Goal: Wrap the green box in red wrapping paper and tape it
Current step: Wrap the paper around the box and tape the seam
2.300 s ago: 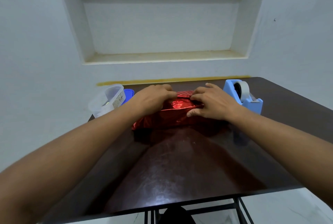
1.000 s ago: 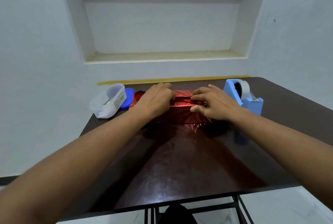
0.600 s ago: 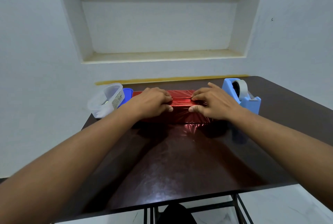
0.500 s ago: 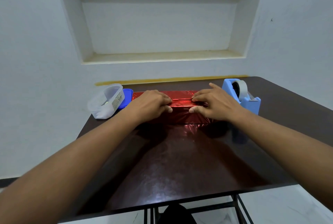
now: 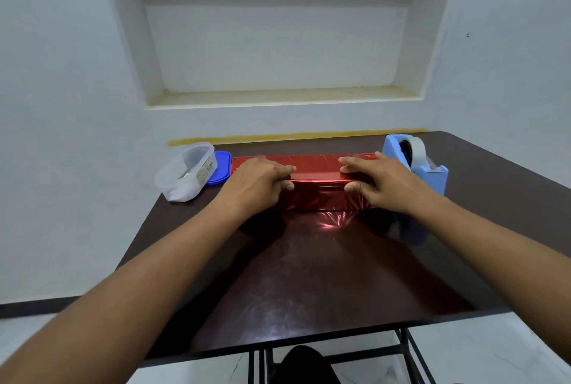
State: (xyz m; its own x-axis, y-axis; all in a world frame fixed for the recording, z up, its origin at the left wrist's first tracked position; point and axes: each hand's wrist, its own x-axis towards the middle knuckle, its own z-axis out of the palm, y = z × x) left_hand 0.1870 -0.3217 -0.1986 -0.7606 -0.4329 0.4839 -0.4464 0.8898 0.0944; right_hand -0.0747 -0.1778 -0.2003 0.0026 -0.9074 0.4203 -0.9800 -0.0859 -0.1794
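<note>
Both hands lay on the wrapped box. The left hand (image 5: 258, 181) pressed down on the left part of its top, fingers fairly straight on the foil and thumb against the near face; the right hand (image 5: 381, 181) did the same on the right part, fingers spread along the top edge and thumb on the front. Neither hand pinched anything; they held paper flat against the box.

The green box itself was hidden under the shiny red foil wrapping paper (image 5: 318, 167), which covered its top and near face. It sat near the far edge of the dark brown table (image 5: 494, 198), about midway along it. The rest of the sheet lay flat toward the near edge.

The step in hand looked like creasing the paper along the box. Next would probably come rolling it on and taping the seam, which calls for freeing one hand. The light blue tape dispenser with a white roll (image 5: 414, 164) stood just beside the right hand.
</note>
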